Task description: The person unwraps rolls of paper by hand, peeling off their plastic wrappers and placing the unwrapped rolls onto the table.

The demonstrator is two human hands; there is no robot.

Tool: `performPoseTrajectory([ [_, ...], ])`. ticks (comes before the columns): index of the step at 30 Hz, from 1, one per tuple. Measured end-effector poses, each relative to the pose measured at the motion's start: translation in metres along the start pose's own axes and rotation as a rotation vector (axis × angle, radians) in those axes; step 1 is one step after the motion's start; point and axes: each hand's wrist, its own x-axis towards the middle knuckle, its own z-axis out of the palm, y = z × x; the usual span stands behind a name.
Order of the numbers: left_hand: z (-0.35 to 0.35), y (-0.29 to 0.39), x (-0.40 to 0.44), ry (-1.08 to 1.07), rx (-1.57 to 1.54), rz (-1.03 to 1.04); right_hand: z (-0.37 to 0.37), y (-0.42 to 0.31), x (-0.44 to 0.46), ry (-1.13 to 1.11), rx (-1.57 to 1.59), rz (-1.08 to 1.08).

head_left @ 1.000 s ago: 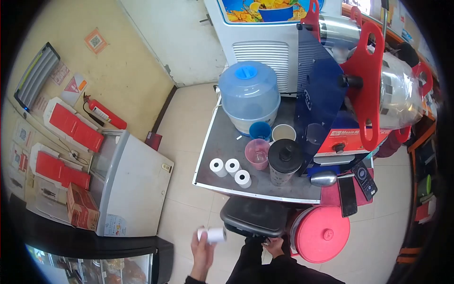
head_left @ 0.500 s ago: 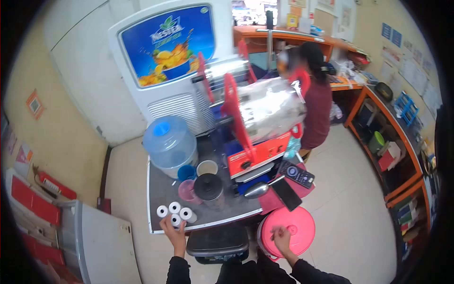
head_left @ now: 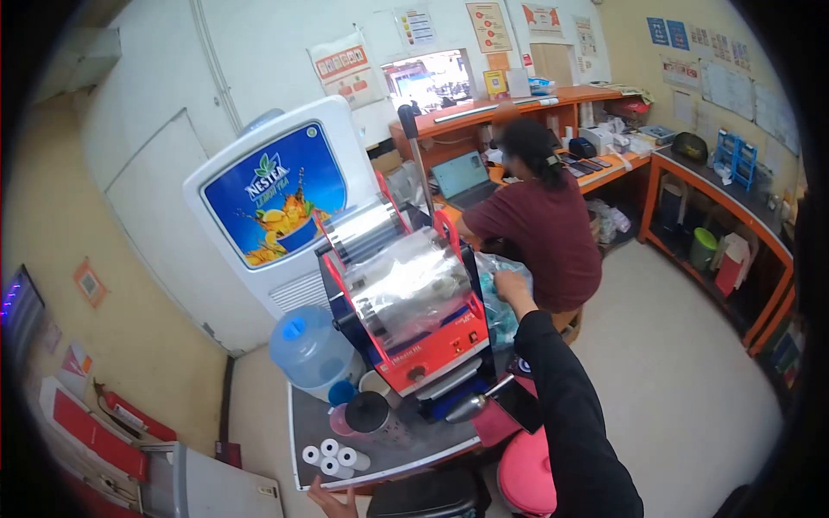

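Standing near white-trimmed grey table's (head_left: 306, 414) edge, four white paper rolls (head_left: 355, 459) are neared by spread, empty left hand (head_left: 333, 501). Clear, teal-tinged plastic bag (head_left: 497, 316) is reached by right hand (head_left: 514, 288); grip, contents unclear.

Dark tabletop (head_left: 313, 419) | four white rolls (head_left: 338, 463), clustered | black-lidded tumbler (head_left: 370, 413) | pink cup (head_left: 338, 423) | blue cup (head_left: 342, 394) | red-and-blue machine (head_left: 436, 352)

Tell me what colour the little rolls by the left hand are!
The rolls are white, best seen in the head view.
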Motion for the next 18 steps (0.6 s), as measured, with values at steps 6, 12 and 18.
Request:
performPoseTrajectory([
  [6, -0.051, 0.028, -0.037, -0.074, 0.04, -0.053, 0.032, 0.018, 0.006, 0.023, -0.184, -0.024],
  [12, -0.063, 0.064, -0.052, -0.017, 0.047, -0.01, -0.012, 0.027, -0.016, 0.13, -0.16, -0.221],
  [18, -0.021, 0.108, -0.049, -0.061, -0.208, 0.135, -0.103, 0.033, -0.107, 0.567, 0.778, -0.195],
])
